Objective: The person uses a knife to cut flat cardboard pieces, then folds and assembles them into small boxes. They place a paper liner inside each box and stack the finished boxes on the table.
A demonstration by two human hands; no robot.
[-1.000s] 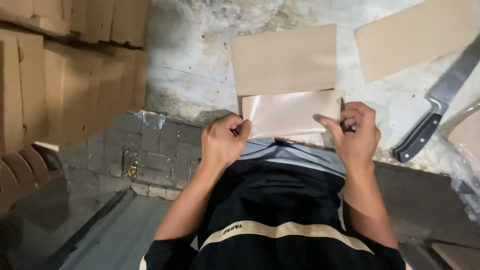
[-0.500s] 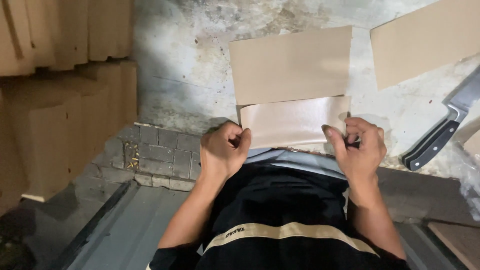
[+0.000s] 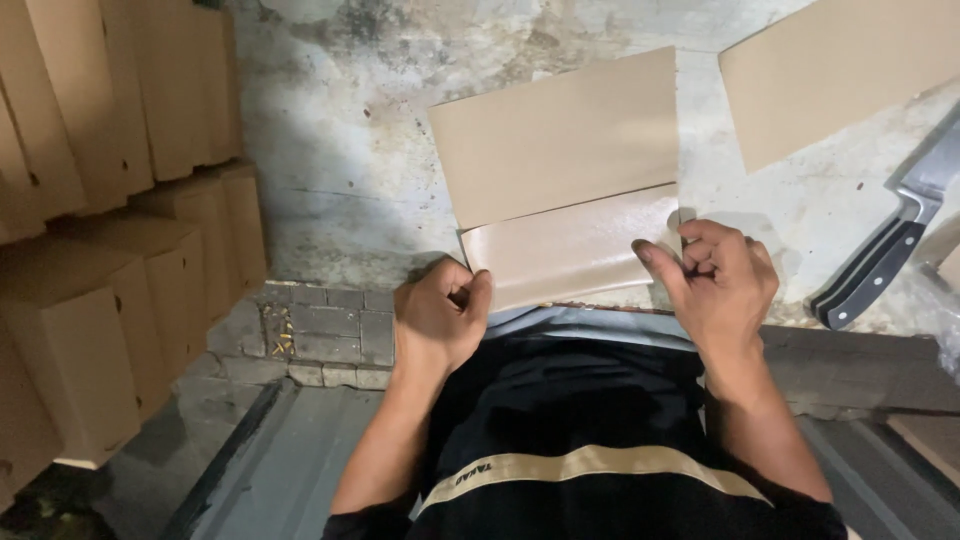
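A brown paper sheet (image 3: 555, 135) lies on the stained concrete surface (image 3: 340, 160) in front of me. Its near edge is folded up into a shiny flap (image 3: 570, 245). My left hand (image 3: 440, 315) pinches the flap's left corner between thumb and fingers. At the flap's right end, my right hand (image 3: 715, 275) holds the edge with thumb and curled fingers. Both hands sit at the near edge of the surface, above my dark clothing.
A second brown sheet (image 3: 835, 75) lies at the upper right. A large knife with a black handle (image 3: 880, 265) rests to the right of my right hand. Stacks of folded brown paper bags (image 3: 110, 200) stand on the left. Brick edging (image 3: 320, 325) runs below the surface.
The view has shifted and come closer. Both hands stay on the flap's ends, the right one now nearer its right corner.
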